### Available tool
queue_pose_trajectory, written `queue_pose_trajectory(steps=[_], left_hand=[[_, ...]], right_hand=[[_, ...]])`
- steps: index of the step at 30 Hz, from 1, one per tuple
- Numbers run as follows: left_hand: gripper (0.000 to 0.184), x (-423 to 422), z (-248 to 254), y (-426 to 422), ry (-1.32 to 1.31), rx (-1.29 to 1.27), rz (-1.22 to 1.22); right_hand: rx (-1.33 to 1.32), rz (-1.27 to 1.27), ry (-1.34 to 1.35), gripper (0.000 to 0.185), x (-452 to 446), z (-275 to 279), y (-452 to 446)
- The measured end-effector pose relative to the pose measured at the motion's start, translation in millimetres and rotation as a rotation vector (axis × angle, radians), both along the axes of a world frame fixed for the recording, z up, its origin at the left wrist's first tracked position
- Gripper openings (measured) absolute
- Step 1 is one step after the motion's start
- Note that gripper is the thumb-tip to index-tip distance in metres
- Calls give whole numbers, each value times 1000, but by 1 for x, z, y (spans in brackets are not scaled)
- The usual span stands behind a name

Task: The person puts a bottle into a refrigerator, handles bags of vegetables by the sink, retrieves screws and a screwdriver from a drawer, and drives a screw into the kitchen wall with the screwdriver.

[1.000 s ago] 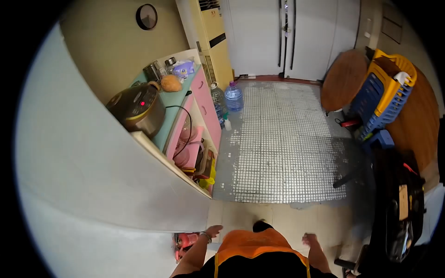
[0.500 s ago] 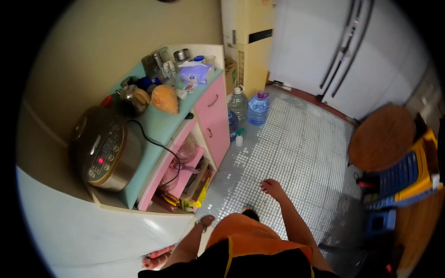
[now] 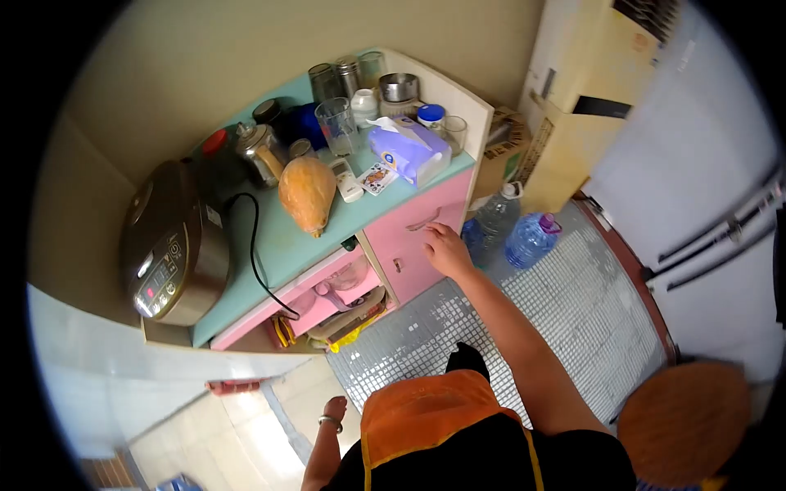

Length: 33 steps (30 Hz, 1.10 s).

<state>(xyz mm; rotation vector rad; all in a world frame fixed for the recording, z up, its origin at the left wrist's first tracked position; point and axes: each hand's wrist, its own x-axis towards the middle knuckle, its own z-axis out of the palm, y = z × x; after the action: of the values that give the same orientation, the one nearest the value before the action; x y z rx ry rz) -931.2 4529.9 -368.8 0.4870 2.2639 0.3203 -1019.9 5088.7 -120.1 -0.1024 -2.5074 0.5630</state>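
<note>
My right hand (image 3: 449, 252) reaches forward to the pink cabinet, its fingers loosely bent and nothing visible in them. The fingertips are at the curved handle (image 3: 424, 219) of the upper pink front (image 3: 399, 237); whether they touch it I cannot tell. That front is closed. A second, smaller handle (image 3: 399, 265) sits lower down. My left hand (image 3: 336, 408) hangs low beside the orange apron (image 3: 434, 409), a bracelet on its wrist, its fingers mostly hidden from view. On the teal top above stand a purple tissue pack (image 3: 409, 151), a playing card (image 3: 377, 177) and an orange gourd-shaped squash (image 3: 308, 195).
A rice cooker (image 3: 176, 245) with a black cord stands at the left end. Glass cups (image 3: 336, 127), a kettle (image 3: 260, 154) and jars crowd the back. Water bottles (image 3: 532, 240) stand right of the cabinet. A round brown stool top (image 3: 684, 421) is at lower right.
My right hand has moved forward from above the floor to the upper handle. My view has turned and come closer to the cabinet. My left hand stays low at my side.
</note>
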Motion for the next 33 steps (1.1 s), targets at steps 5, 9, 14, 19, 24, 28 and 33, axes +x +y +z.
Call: queue_pose_trajectory(steps=[5, 9, 14, 19, 24, 28, 33], left_hand=[[25, 120, 51, 74, -435, 215, 1059], [36, 142, 13, 111, -64, 160, 381], [30, 49, 130, 197, 305, 231, 408], [18, -33, 254, 266, 622, 576, 623], [24, -64, 324, 321, 820, 754, 490], [54, -81, 366, 375, 857, 640, 134], [88, -120, 361, 435, 723, 406, -187]], right_hand=[[128, 211, -225, 33, -42, -2, 37], [226, 204, -232, 34, -52, -8, 38], [186, 228, -270, 31, -1, 5, 32], [8, 348, -312, 28, 90, 19, 37], [-101, 352, -533, 29, 154, 33, 41], [-356, 373, -579, 32, 182, 28, 47], [-1432, 342, -819, 30, 177, 101, 52]])
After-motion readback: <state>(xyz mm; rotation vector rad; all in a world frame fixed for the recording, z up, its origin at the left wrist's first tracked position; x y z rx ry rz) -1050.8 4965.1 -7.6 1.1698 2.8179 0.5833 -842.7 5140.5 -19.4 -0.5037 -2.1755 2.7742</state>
